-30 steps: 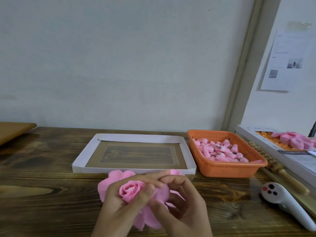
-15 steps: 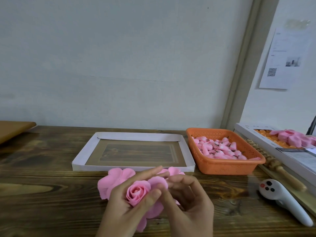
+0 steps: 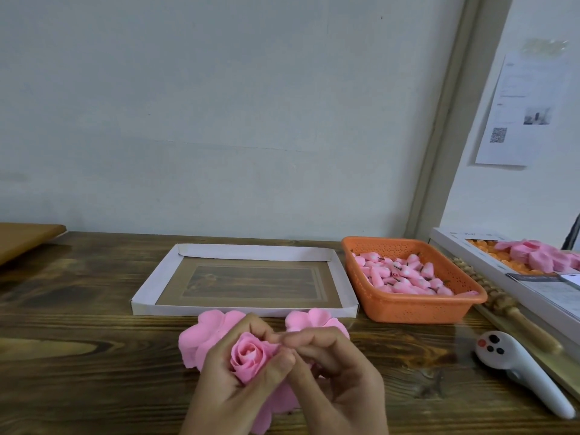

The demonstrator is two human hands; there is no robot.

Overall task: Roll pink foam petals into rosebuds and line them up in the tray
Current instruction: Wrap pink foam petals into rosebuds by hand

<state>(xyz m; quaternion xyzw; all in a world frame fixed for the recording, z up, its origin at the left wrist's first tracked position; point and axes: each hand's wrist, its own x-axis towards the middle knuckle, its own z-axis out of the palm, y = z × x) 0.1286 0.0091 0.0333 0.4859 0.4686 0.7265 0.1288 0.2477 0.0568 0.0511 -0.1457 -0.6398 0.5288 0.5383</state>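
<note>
one rosebud [image 3: 251, 356] is in the making near the front edge of the tabletop [image 3: 78, 356], and none lies in the tray yet. from the left: the white cardboard tray [image 3: 251, 251] sits mid-tabletop toward the back edge, its floor bare. just in front of it, loose pink foam petals [image 3: 201, 337] lie in a heap. over them the left hand [image 3: 226, 387] cups the rosebud, fingers and thumb curled round its base. the right hand [image 3: 339, 381] meets it from the side, fingertips pinching the outer petal against the roll. further right stands an orange basket [image 3: 408, 310] of small pink pieces, then a white handheld device [image 3: 521, 368] near the right edge. likely risks: foam springs back, so a loosened pinch could let the outer wrap unfurl; too hard a squeeze could crease the thin petal; a hand lifting toward the tray could drag the heap along.
</note>
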